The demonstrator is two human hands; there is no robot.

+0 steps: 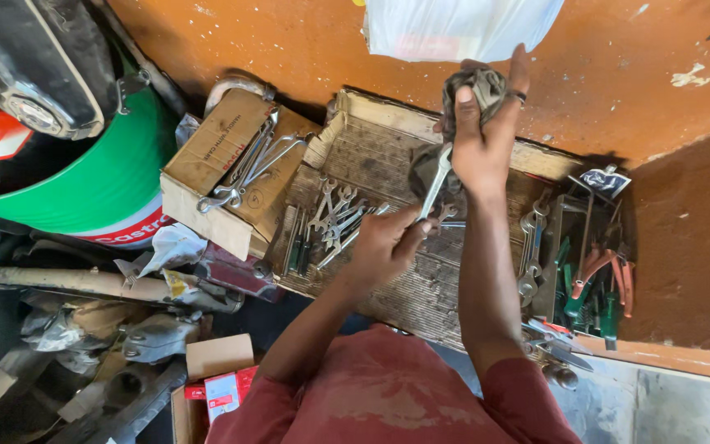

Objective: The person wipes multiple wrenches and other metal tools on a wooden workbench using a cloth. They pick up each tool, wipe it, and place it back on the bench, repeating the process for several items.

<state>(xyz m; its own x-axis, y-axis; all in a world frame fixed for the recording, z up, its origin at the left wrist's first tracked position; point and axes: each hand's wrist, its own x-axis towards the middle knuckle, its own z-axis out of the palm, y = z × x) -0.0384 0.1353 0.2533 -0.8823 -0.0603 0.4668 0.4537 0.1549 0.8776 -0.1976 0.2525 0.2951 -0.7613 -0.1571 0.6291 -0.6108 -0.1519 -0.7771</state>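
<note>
At nine o'clock from the hands, a green drum point(108, 185) stands against the orange wall point(289, 41), with a dark motorcycle part above it. Below it, toward seven o'clock, lie scrap parts, crumpled paper and small cartons.

Next along, a cardboard box point(207, 164) carries a bunch of spanners point(250, 164) laid on its lid, not in hand. Just right of it, a flat woven tray point(380, 152) holds a loose fan of wrenches point(334, 220) at its left side; these look greyish, though from this view I cannot tell whether they have been wiped or not.

Centre: the left hand point(384, 245) is closed in a pinch, thumb and fingers around the lower end of a single wrench point(435, 182), which runs up toward twelve o'clock. The right hand point(480, 136) is raised above it, fingers curled around a dirty grey rag point(472, 86); a tail of rag hangs behind the wrench's upper end, touching or nearly so.

Judged from this: the wiping of this one wrench is under way, with the spanners on the box and the tray pile not being handled.

At three o'clock, a compartment holds ring spanners point(529, 247), then pliers and screwdrivers with red and green handles point(597, 284). A white plastic bag point(454, 25) hangs at twelve o'clock.
</note>
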